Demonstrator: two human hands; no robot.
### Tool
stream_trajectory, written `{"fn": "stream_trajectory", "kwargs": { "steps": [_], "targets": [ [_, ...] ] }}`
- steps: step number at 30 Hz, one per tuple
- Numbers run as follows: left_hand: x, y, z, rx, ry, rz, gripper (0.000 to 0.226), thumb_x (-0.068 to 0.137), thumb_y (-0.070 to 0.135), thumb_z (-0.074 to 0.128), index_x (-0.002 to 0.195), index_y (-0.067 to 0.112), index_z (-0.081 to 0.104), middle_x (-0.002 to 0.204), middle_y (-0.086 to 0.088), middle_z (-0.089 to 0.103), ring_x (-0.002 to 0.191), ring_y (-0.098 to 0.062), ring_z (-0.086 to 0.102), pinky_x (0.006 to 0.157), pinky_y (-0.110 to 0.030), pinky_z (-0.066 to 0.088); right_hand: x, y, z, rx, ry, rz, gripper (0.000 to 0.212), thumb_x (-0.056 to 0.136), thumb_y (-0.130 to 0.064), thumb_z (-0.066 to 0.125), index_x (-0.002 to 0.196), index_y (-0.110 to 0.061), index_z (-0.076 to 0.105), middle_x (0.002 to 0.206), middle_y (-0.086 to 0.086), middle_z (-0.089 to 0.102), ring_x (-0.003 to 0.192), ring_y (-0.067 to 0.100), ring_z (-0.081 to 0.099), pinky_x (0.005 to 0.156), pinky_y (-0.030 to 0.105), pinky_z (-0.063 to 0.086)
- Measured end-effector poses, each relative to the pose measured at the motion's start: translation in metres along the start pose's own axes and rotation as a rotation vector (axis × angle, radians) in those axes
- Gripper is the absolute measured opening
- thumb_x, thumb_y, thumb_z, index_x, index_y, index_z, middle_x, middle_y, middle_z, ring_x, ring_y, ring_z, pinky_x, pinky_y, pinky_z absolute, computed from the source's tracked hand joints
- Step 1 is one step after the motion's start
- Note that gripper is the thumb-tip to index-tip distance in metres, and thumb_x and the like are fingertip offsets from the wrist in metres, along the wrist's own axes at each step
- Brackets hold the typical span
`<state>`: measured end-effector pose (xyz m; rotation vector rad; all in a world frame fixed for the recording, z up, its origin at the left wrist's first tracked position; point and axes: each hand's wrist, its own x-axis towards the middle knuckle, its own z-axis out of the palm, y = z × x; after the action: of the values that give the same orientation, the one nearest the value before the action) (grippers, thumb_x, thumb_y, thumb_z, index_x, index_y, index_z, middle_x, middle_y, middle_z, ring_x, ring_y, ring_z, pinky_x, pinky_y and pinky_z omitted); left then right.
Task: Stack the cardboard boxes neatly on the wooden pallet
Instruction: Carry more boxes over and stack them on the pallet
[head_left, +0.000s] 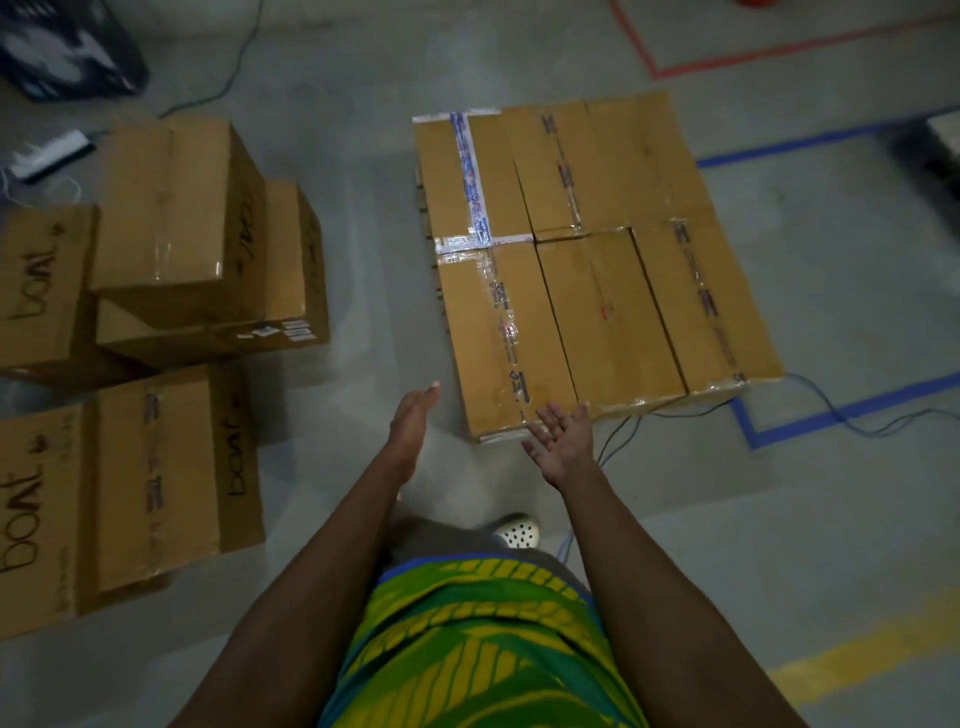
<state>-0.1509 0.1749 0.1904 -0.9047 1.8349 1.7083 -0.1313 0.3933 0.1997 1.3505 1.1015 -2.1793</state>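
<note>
Several taped cardboard boxes (587, 260) lie flat in one tight layer on the wooden pallet (422, 179), which shows only as a sliver along their left side. My left hand (413, 421) is open with straight fingers, just left of the nearest box's corner and apart from it. My right hand (563, 441) is open, palm up, its fingertips at the near edge of that box (506, 338). Neither hand holds anything.
More cardboard boxes marked "boAt" stand on the floor at the left, one pile (202, 244) further off and another box (156, 483) close by. Thin cables (831, 410) run along the floor by the pallet. Blue (841, 410), red and yellow tape lines mark the concrete.
</note>
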Motion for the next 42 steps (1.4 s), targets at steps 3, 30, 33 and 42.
{"fn": "stream_trajectory", "kwargs": {
  "steps": [3, 30, 33, 42],
  "targets": [
    [0.001, 0.014, -0.018, -0.037, 0.003, 0.032, 0.062, 0.099, 0.049, 0.058, 0.148, 0.013, 0.049, 0.149, -0.004, 0.049, 0.138, -0.024, 0.045, 0.117, -0.043, 0.033, 0.003, -0.004, 0.027, -0.022, -0.004, -0.019, 0.07, 0.105, -0.062, 0.02, 0.144, -0.013, 0.051, 0.147, 0.007, 0.056, 0.128, 0.031, 0.055, 0.1, 0.044, 0.043],
    [0.173, 0.11, -0.441, -0.217, 0.25, -0.03, 0.042, 0.102, 0.047, 0.053, 0.123, 0.013, 0.066, 0.12, -0.01, 0.07, 0.114, -0.026, 0.062, 0.099, -0.05, 0.047, 0.096, 0.146, 0.505, -0.665, -0.254, 0.069, 0.07, 0.106, -0.06, 0.02, 0.139, -0.009, 0.056, 0.124, 0.015, 0.065, 0.084, 0.021, 0.061, 0.072, 0.032, 0.044],
    [0.214, 0.125, -0.47, -0.17, 0.237, -0.07, 0.047, 0.102, 0.047, 0.053, 0.128, 0.01, 0.064, 0.119, -0.01, 0.071, 0.115, -0.026, 0.062, 0.101, -0.05, 0.048, 0.127, 0.159, 0.557, -0.744, -0.254, 0.057, 0.062, 0.107, -0.056, 0.028, 0.131, -0.01, 0.063, 0.108, 0.012, 0.068, 0.072, 0.018, 0.059, 0.064, 0.029, 0.04],
    [0.412, 0.183, -0.584, -0.03, 0.279, -0.286, 0.027, 0.102, 0.034, 0.058, 0.12, 0.015, 0.065, 0.12, -0.009, 0.067, 0.113, -0.025, 0.062, 0.099, -0.045, 0.051, 0.259, 0.196, 0.704, -0.836, -0.131, 0.163, 0.054, 0.105, -0.057, 0.035, 0.117, -0.016, 0.068, 0.106, 0.007, 0.072, 0.073, 0.014, 0.063, 0.064, 0.028, 0.045]
  ]
}}
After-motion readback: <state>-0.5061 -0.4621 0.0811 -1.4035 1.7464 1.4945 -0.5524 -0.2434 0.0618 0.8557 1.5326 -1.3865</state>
